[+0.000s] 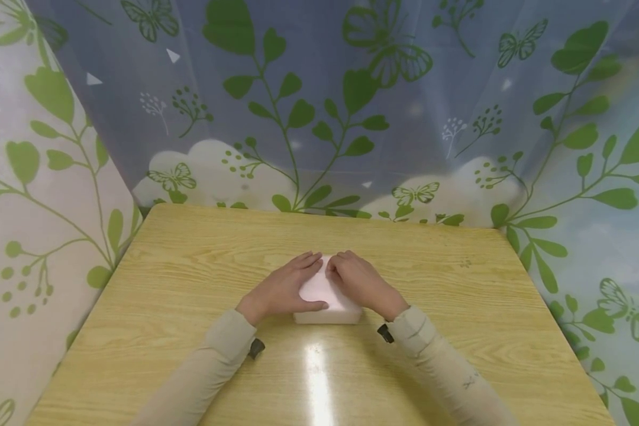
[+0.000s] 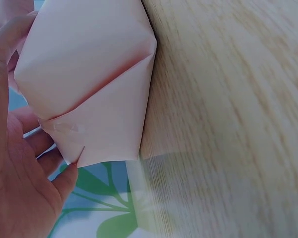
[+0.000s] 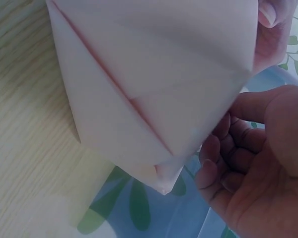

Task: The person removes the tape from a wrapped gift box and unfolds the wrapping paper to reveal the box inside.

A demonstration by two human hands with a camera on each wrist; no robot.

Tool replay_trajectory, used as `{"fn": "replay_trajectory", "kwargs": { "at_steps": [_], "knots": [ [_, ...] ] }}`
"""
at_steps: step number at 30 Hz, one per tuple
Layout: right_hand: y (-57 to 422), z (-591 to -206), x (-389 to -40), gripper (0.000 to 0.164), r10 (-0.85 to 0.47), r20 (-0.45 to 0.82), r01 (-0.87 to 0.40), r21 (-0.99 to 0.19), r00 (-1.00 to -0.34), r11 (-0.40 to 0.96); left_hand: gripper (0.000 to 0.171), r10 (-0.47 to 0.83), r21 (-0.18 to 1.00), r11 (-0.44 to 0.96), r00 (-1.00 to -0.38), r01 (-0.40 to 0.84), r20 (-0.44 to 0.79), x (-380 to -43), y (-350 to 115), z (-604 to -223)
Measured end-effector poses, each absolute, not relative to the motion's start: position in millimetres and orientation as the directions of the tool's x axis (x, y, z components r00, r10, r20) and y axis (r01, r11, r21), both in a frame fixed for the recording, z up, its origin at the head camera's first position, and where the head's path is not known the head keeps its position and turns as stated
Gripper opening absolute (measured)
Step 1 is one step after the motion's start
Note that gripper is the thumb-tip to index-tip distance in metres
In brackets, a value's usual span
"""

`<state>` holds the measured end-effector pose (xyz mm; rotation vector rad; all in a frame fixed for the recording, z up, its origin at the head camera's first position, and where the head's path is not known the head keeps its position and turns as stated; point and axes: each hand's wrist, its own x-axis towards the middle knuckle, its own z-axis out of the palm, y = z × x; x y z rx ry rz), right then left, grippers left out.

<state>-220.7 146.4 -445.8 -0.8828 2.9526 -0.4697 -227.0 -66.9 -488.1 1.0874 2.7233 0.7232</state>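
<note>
A package (image 1: 322,290) wrapped in pale pink paper lies on the wooden table, between both hands. My left hand (image 1: 283,290) rests along its left side, thumb stretched over the near top and fingers reaching to the far edge. Folded paper flaps (image 2: 104,109) show on the package's end in the left wrist view, where fingertips touch a corner. Clear tape seems to lie across that fold. With fingers curled, my right hand (image 1: 363,284) lies against the top and right side. In the right wrist view those fingers (image 3: 221,148) sit beside the paper edge; nothing shows inside them.
The wood-grain table (image 1: 191,248) extends around the package, with a bright light reflection in front. Patterned cloth (image 1: 319,118) with leaves and butterflies hangs behind the table and at both sides. Dark wrist devices (image 1: 255,348) are at both cuffs.
</note>
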Motion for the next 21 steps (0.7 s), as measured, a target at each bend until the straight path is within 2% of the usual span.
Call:
{"fn": "replay_trajectory", "kwargs": {
  "at_steps": [21],
  "knots": [
    [151.6, -445.5, -220.3, 0.006, -0.522, 0.119, -0.528, -0.344, -0.845, 0.776, 0.099, 0.672, 0.490, 0.622, -0.738, 0.610, 0.065, -224.8, -66.8, -484.1]
  ]
}}
